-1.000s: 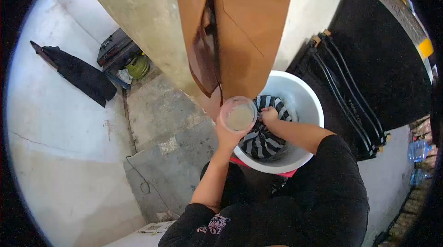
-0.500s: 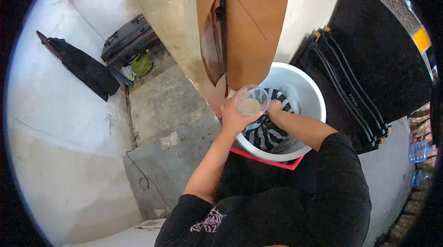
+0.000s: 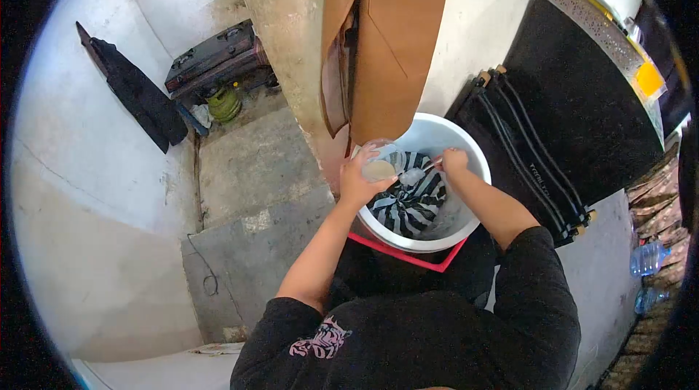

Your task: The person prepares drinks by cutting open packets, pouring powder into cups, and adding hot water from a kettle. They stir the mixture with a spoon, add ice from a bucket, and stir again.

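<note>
My left hand (image 3: 358, 180) is closed around a clear plastic cup (image 3: 381, 160) with pale liquid in it, over the left rim of a white tub (image 3: 477, 164). Over the tub's right side, my right hand (image 3: 455, 161) grips the thin handle of a spoon or ladle (image 3: 413, 175), whose whitish bowl is just right of the cup. Below both hands, a black-and-grey striped cloth bundle (image 3: 408, 208) lies gathered in the tub. What the spoon holds is too small to tell.
A red frame (image 3: 408, 260) lies under the tub. Brown sheet material (image 3: 400, 33) hangs behind it. To the right stands a black panel (image 3: 582, 106) with tubes. A green gas cylinder (image 3: 223, 104) and a stove (image 3: 211, 55) are at the back left.
My right hand has moved up and right, away from the cup, and the spoon now shows between them. The view has shifted, so the tub sits further left and lower.
</note>
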Demonstrator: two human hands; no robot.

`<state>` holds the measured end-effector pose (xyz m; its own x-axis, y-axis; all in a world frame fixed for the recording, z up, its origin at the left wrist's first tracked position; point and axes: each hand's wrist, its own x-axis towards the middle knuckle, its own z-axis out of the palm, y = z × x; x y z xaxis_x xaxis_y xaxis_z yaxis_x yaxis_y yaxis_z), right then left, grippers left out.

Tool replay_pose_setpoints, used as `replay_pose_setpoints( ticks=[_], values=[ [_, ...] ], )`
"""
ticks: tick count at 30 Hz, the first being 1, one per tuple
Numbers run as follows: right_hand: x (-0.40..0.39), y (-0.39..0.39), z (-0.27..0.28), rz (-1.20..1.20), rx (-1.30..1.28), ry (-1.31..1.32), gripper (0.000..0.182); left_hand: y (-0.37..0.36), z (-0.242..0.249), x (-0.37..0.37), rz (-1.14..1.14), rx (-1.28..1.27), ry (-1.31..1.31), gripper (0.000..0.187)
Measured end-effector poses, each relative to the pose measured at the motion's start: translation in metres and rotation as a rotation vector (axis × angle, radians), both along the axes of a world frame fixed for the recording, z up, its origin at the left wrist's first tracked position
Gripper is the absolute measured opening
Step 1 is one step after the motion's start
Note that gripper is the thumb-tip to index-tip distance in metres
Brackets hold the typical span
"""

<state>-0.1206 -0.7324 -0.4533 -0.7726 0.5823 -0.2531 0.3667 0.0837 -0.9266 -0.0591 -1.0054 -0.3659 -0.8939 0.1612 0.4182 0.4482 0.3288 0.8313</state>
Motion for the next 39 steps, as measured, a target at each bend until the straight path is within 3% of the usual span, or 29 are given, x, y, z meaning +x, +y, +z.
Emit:
replay_pose_setpoints(
  ticks=[7,12,15,18,21,25,28,29,32,34,35,36,37,38,39],
  values=[
    [-0.009,0.018,0.102,0.088,-0.081,0.17,0.018,0.0,-0.007,-0.006,0.077,-0.056,0.218,0.075],
    [-0.011,-0.005,0.185,0.188,0.0,0.236,0.02,0.0,-0.006,-0.006,0.046,0.059,0.156,0.07],
    [-0.01,-0.03,0.203,0.27,0.054,0.343,0.016,-0.001,0.004,0.001,0.043,0.021,0.151,0.07],
    [0.011,-0.065,0.221,0.423,0.301,0.424,0.015,-0.002,0.015,0.006,0.047,-0.024,0.133,0.07],
    [0.017,-0.084,0.206,0.571,0.604,0.822,0.014,-0.001,0.007,0.002,0.051,-0.042,0.14,0.07],
    [0.044,-0.102,0.222,0.663,0.54,0.834,0.021,-0.003,0.0,0.0,0.08,-0.105,0.116,0.069],
    [0.042,-0.089,0.235,0.455,0.374,0.787,0.021,0.001,0.012,0.004,0.025,0.051,0.075,0.07],
    [0.032,-0.075,0.227,0.398,0.22,0.824,0.021,0.001,0.007,0.003,0.044,0.062,0.074,0.072],
    [0.021,-0.036,0.204,0.175,0.265,0.635,0.017,0.002,-0.004,-0.002,0.094,0.079,0.12,0.072],
    [0.014,-0.017,0.152,0.196,0.37,0.567,0.016,0.0,-0.001,-0.001,0.078,0.072,0.086,0.073],
    [0.018,-0.015,0.122,0.281,0.548,0.593,0.02,-0.002,-0.001,-0.001,0.077,0.026,0.071,0.073],
    [0.021,-0.02,0.092,0.344,0.395,0.515,0.02,-0.003,-0.002,-0.002,0.079,-0.018,0.055,0.074],
    [0.024,-0.027,0.057,0.389,0.465,0.501,0.019,-0.003,-0.009,-0.005,0.085,-0.008,0.131,0.073],
    [0.038,-0.046,0.056,0.455,0.503,0.344,0.012,-0.002,-0.018,-0.011,0.093,-0.001,0.207,0.073],
    [0.047,-0.061,0.043,0.538,0.84,0.637,0.007,-0.001,-0.024,-0.013,0.101,0.004,0.283,0.072]
  ],
)
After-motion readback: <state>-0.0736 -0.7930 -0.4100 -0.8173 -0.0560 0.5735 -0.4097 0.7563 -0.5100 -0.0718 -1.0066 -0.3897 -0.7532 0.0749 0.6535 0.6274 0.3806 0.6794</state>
